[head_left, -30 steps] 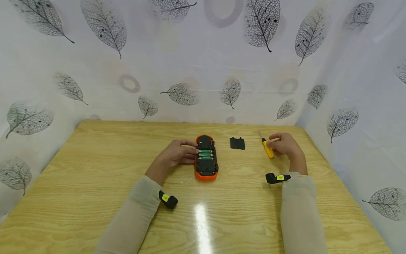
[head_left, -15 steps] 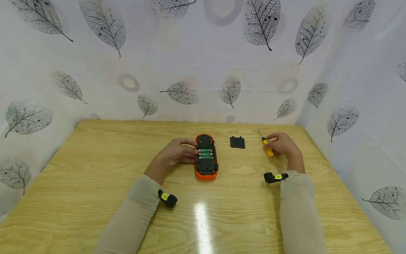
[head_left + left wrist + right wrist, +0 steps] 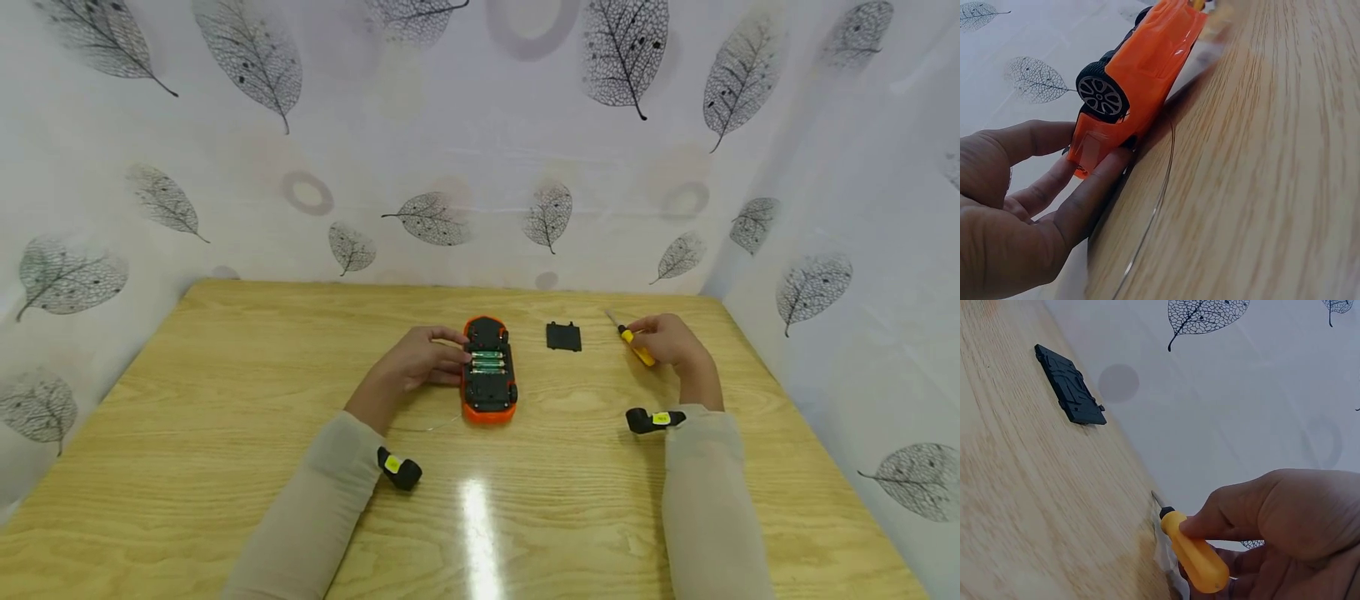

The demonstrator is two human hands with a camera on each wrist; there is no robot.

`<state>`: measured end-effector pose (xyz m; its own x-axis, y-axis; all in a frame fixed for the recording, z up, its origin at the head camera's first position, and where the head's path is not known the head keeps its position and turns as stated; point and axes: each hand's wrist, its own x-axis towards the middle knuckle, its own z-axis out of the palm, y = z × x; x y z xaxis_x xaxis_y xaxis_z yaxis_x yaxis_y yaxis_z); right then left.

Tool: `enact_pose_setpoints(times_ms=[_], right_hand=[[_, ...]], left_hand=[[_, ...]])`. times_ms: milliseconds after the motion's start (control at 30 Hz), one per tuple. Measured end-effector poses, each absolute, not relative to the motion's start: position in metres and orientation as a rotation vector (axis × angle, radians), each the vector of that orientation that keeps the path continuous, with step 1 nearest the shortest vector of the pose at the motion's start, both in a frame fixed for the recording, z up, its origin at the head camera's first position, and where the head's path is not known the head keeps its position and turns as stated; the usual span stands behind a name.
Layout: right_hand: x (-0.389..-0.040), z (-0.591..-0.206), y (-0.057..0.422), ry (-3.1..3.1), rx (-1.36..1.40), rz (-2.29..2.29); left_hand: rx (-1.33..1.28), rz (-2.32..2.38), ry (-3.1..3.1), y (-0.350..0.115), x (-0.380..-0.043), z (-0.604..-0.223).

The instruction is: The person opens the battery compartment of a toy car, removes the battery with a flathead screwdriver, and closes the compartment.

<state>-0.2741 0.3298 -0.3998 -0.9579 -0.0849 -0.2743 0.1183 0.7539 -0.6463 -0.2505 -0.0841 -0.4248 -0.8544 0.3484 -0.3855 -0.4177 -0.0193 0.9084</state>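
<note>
An orange toy car (image 3: 491, 412) lies upside down on the table, its black underside facing up and several green batteries (image 3: 488, 363) in the open compartment. My left hand (image 3: 422, 360) holds the car by its left side; in the left wrist view, the fingers pinch the orange body (image 3: 1147, 69) near one wheel (image 3: 1101, 95). A yellow-handled screwdriver (image 3: 637, 346) is between the thumb and fingers of my right hand (image 3: 670, 344), its shaft aimed away and to the left. The right wrist view shows the thumb on the yellow handle (image 3: 1194, 556).
A black battery cover (image 3: 563, 337) lies on the wooden table (image 3: 247, 375) between the car and the screwdriver. A thin wire (image 3: 1159, 209) trails from the car across the tabletop. Leaf-printed curtain (image 3: 465, 150) closes off the back and both sides.
My right hand has moved slightly left onto the screwdriver and pinches it now. The screwdriver has turned, its handle end swinging right and its tip left. My left hand and the car stay put.
</note>
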Motion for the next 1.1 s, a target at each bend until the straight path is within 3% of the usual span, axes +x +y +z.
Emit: enact_pose_setpoints(times_ms=[767,1100], right_hand=[[-0.272,-0.383,0.315,2.619,-0.226,-1.011],[-0.28,-0.368,0.282,2.594,-0.472,-1.0]], left_hand=[[-0.076,1.911,1.756,-0.082,-0.249,-0.426],[-0.077,1.928,1.755,-0.083,-0.251,-0.429]])
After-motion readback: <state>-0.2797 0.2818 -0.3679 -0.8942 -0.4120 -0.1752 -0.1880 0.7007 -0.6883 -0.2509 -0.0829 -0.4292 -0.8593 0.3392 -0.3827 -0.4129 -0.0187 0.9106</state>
